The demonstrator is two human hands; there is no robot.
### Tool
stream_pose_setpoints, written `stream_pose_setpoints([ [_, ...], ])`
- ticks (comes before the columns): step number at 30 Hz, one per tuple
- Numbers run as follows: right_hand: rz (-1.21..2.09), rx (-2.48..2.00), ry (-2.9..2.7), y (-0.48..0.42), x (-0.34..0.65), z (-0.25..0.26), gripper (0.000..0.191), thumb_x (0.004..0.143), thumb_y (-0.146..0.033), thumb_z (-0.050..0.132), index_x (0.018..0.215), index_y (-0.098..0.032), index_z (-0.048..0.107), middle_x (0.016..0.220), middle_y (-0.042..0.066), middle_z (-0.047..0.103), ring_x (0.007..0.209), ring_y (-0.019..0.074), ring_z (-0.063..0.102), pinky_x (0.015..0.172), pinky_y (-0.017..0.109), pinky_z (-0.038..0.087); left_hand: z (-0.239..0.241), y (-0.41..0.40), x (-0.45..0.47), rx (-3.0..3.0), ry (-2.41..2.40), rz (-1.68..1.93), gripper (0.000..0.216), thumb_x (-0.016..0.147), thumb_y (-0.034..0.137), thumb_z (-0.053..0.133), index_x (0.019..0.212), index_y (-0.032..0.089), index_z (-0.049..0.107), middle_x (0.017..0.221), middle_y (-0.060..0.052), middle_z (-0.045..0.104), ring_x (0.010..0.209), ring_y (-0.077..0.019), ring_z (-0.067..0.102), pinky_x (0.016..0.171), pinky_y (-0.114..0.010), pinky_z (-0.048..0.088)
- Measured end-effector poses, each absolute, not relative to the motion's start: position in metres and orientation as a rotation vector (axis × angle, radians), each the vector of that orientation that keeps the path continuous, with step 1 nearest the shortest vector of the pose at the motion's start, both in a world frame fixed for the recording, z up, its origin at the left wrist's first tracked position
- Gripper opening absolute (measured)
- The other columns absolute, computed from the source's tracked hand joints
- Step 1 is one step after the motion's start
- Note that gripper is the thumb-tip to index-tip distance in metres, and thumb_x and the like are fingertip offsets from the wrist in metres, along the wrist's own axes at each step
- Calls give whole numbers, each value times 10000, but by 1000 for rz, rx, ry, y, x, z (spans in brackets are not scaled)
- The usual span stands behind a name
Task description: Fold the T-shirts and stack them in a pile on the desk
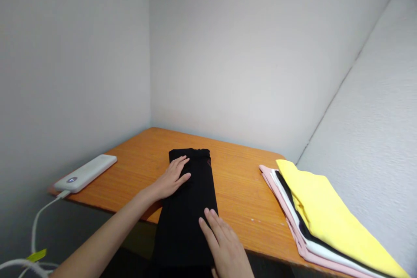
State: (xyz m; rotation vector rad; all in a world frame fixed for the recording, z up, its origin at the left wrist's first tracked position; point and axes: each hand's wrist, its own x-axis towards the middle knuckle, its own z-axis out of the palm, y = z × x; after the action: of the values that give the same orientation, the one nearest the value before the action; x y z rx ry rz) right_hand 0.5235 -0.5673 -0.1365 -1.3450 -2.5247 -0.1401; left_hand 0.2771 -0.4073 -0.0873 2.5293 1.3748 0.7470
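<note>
A black garment [189, 226], folded into a long strip, runs from the middle of the table down over its front edge. Its far end has a gathered band, and a small reddish mark shows near the right edge there. My left hand [172, 178] lies flat on the upper part of the cloth, thumb apart from the fingers. Lower down, at the right edge of the garment, my right hand [224, 243] rests with fingers stretched out; its thumb is mostly hidden. The near end of the garment drops out of view.
On the wooden table [241, 182], a stack of folded clothes at the right has a yellow garment [325, 208] on top of black, white and pink ones [280, 195]. A white power bank [87, 173] with a plugged-in white cable [41, 213] lies at the left. Walls enclose the table.
</note>
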Motion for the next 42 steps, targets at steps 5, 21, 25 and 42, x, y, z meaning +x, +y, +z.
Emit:
stream_pose_setpoints([
  [5,-112,-1131,-2449,-577,549,-128,863,523,17,441,1369,-142,495,1472,97,426,1359,244,404,1076,375,425,-72,-473,243,2493,985,640,588,909,562,497,1440,328,399,1541,-62,352,1412,-260,324,1153,-470,291],
  [21,463,-1188,-1672,-555,536,-86,238,939,-322,417,828,-200,588,752,37,643,696,177,610,606,262,442,-61,-528,266,2329,1208,825,105,897,220,483,831,221,565,999,-42,655,933,-198,620,786,-310,468],
  [25,235,-1688,-1619,-510,529,-60,343,953,-466,411,921,-175,591,684,46,628,645,214,598,616,305,434,-62,-496,284,2045,1586,904,187,902,389,488,948,217,542,874,-39,661,821,-229,634,716,-335,464],
  [42,65,-1873,-2043,-502,471,-96,606,969,-524,346,1473,-190,391,1567,120,223,1446,386,127,1117,612,186,-97,-437,313,2265,1934,587,577,972,410,336,1515,230,261,1588,-168,184,1438,-386,212,1109,-606,229],
])
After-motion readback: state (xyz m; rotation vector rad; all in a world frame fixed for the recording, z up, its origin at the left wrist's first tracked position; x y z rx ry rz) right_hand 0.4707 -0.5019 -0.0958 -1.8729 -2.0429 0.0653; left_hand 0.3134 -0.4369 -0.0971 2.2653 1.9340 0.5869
